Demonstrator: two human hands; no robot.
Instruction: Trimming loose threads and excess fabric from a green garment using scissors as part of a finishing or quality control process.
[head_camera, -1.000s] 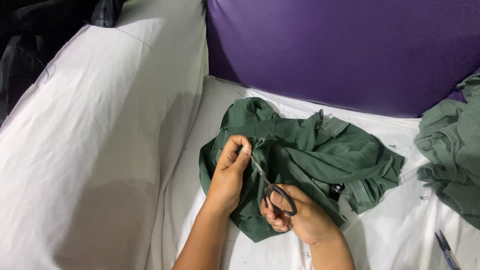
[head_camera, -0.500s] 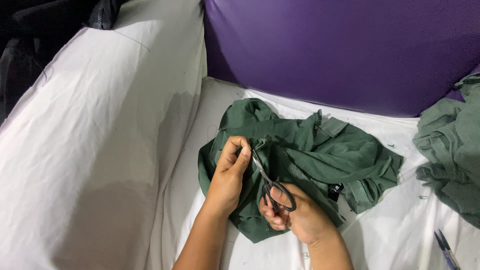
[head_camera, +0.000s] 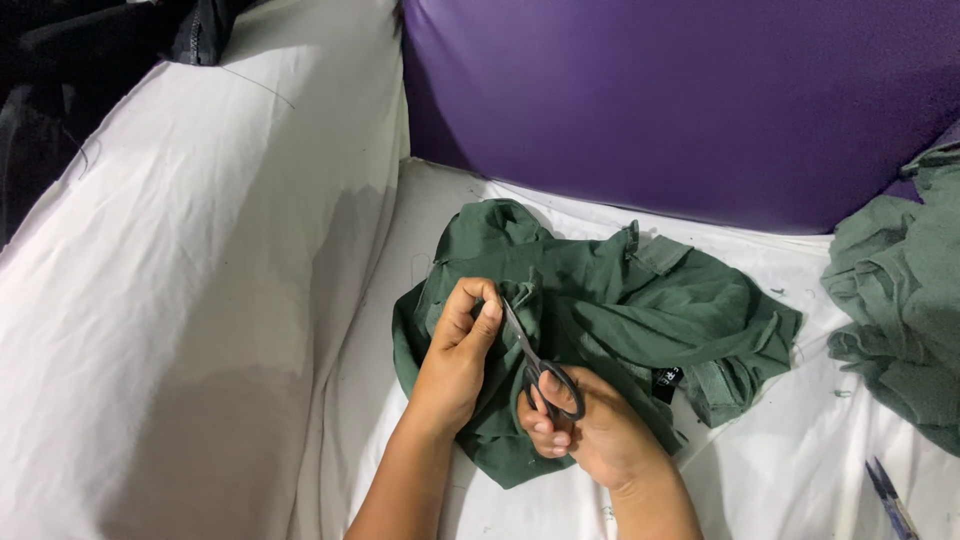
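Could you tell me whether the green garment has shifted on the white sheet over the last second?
No. The green garment lies in the same place against the purple cushion, with the left hand pinching it.

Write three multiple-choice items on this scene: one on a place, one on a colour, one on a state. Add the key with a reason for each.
1. Where does the second pile of green cloth lie?
A. at the right edge
B. on the white cushion at left
C. under the arms

2. What colour is the garment in hand?
A. purple
B. dark green
C. white

3. How are the scissors held?
A. lying loose on the sheet
B. in the left hand
C. in the right hand, tips at the cloth

Key: A, it shows against the right border, apart from the garment. B, its folds are dark green on the white sheet. C, the right hand has fingers through the loops while the left hand pinches the cloth by the blades.
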